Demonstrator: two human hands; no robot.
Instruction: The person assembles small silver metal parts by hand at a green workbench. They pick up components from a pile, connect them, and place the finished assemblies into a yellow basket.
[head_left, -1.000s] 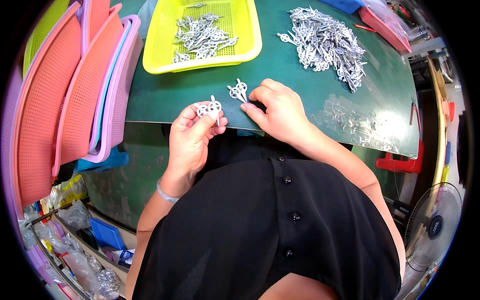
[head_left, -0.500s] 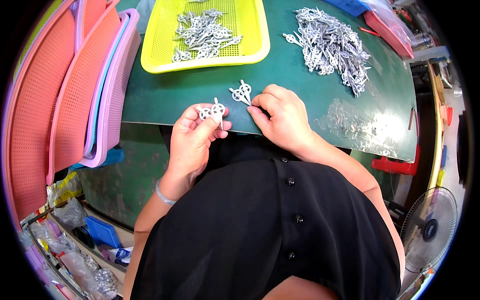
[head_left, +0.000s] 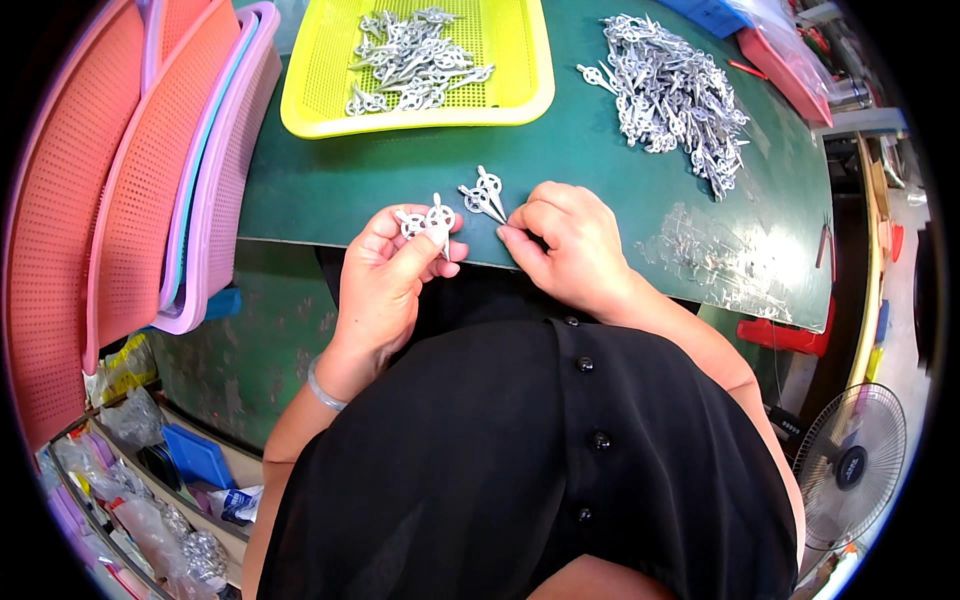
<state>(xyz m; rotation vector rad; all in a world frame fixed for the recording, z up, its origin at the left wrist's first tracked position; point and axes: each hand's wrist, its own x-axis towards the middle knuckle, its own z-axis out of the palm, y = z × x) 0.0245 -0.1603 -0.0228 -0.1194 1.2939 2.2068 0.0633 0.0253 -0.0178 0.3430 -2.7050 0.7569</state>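
Note:
My left hand [head_left: 392, 268] is closed, with the thumb pressing small grey metal pieces [head_left: 438, 213] against the fingers. Their round, spoked ring heads stick up above the thumb and a pointed end shows below. Across from it, my right hand [head_left: 572, 240] pinches similar metal pieces [head_left: 484, 191] by their narrow tips, near the table's front edge. The ring heads of these point away from me, toward the far left. How much of each piece lies inside the fingers is hidden.
A yellow perforated basket [head_left: 420, 124] with several such pieces stands at the back on the green table [head_left: 340, 190]. A large heap of them [head_left: 675, 95] lies back right. Stacked pink and purple baskets [head_left: 130, 190] rise at left. A fan [head_left: 850, 468] stands lower right.
The whole view has shifted slightly. Both hands keep their holds, and the pieces at my right fingertips have turned a little.

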